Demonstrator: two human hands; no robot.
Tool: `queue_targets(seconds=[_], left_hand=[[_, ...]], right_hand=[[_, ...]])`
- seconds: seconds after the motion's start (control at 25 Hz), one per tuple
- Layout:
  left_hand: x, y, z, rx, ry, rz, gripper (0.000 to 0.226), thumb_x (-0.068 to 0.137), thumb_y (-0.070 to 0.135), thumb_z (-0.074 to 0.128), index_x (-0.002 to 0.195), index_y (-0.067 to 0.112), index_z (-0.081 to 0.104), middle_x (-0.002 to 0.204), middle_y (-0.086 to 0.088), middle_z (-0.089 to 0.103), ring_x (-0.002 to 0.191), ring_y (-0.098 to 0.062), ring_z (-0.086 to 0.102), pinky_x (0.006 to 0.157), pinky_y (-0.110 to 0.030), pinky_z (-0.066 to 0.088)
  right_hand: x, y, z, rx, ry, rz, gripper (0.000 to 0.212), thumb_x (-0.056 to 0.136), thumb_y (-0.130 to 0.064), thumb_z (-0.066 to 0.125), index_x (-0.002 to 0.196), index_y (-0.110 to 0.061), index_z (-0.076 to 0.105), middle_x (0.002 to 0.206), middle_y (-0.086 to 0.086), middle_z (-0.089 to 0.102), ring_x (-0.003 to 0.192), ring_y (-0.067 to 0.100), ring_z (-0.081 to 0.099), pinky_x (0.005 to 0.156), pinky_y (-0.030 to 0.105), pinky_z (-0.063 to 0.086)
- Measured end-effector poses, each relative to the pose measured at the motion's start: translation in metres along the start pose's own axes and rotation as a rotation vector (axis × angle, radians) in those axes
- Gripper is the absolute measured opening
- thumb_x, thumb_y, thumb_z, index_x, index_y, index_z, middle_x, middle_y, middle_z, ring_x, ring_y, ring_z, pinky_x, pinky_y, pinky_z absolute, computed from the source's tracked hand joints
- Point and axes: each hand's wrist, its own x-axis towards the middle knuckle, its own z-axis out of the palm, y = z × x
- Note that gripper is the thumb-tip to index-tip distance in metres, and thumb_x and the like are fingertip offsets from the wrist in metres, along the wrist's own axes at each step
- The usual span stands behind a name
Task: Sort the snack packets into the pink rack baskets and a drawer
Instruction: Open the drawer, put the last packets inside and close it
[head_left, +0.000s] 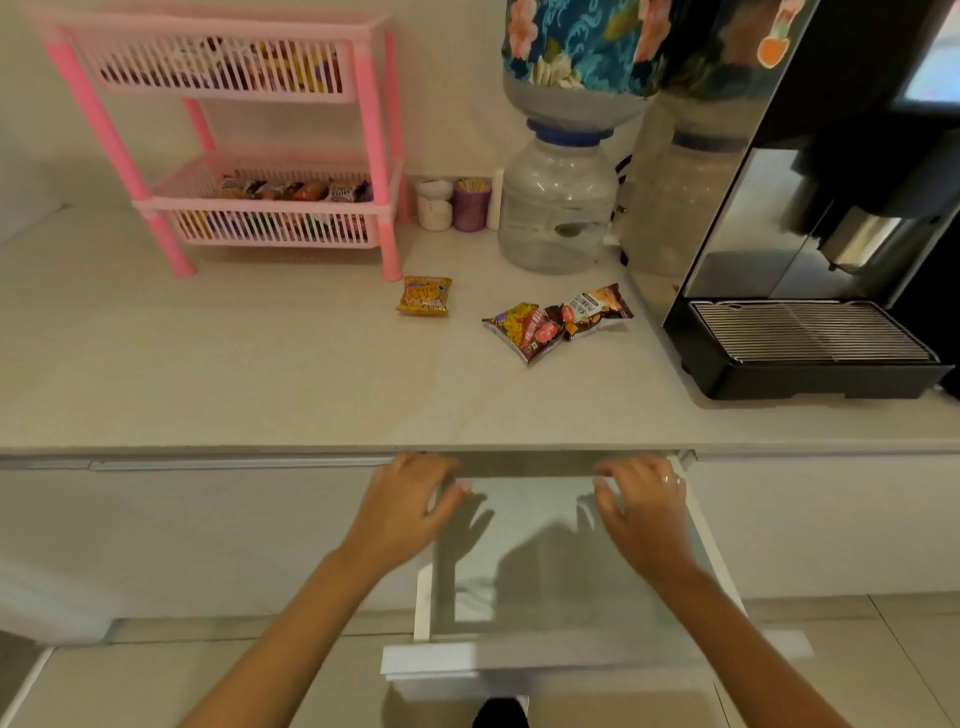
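Below the counter edge a white drawer (545, 657) stands pulled out, with nothing visible inside. My left hand (410, 499) and my right hand (641, 501) hover over its back part, fingers spread, holding nothing. On the counter lie three snack packets: a yellow one (424, 295), a dark red one (524, 332) and a brown one (597, 310) touching it. The pink rack (363, 130) stands at the back left; both its upper basket (223, 67) and lower basket (270, 218) hold several packets.
A water dispenser with a floral-covered bottle (561, 208) stands right of the rack, with small cups (452, 205) beside it. A black coffee machine (805, 338) fills the right of the counter. Tiled floor lies below the drawer.
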Motion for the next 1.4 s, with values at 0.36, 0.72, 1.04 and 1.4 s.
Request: queue_targets(seconds=[0.36, 0.72, 1.04, 1.4], left_hand=[[0.254, -0.077, -0.011, 0.181, -0.070, -0.473, 0.053, 0.092, 0.043, 0.049, 0.134, 0.012, 0.040, 0.135, -0.019, 0.043, 0.120, -0.044, 0.042, 0.098, -0.049, 0.037], [0.374, -0.144, 0.024, 0.180, -0.212, -0.700, 0.057, 0.090, 0.059, 0.039, 0.144, 0.042, 0.028, 0.147, -0.015, 0.030, 0.131, -0.043, 0.032, 0.106, -0.052, 0.028], [0.292, -0.105, 0.040, 0.055, -0.080, -0.713, 0.041, 0.085, 0.032, 0.056, 0.122, 0.030, 0.040, 0.120, -0.017, 0.038, 0.107, -0.042, 0.043, 0.088, -0.047, 0.043], [0.107, -0.006, 0.037, -0.359, 0.126, -0.339, 0.048, 0.083, 0.028, 0.062, 0.124, 0.039, 0.042, 0.105, 0.007, 0.045, 0.086, 0.001, 0.048, 0.064, -0.008, 0.038]], right_hand=[[0.265, 0.072, 0.057, -0.270, -0.426, -0.072, 0.068, 0.078, -0.028, 0.063, 0.141, -0.035, 0.036, 0.144, 0.004, 0.035, 0.135, 0.030, 0.023, 0.103, 0.047, 0.028], [0.313, 0.123, 0.137, -0.489, -0.486, -0.050, 0.055, 0.086, -0.065, 0.041, 0.138, -0.048, 0.034, 0.125, 0.007, 0.050, 0.114, 0.028, 0.050, 0.095, 0.042, 0.033], [0.238, 0.112, 0.116, -0.096, -0.521, 0.368, 0.049, 0.083, -0.040, 0.055, 0.131, -0.035, 0.042, 0.117, 0.015, 0.043, 0.097, 0.038, 0.054, 0.078, 0.039, 0.048], [0.108, 0.053, 0.035, 0.347, -0.545, 0.293, 0.042, 0.077, -0.043, 0.066, 0.114, -0.041, 0.048, 0.099, -0.007, 0.051, 0.080, 0.012, 0.057, 0.069, 0.026, 0.049]])
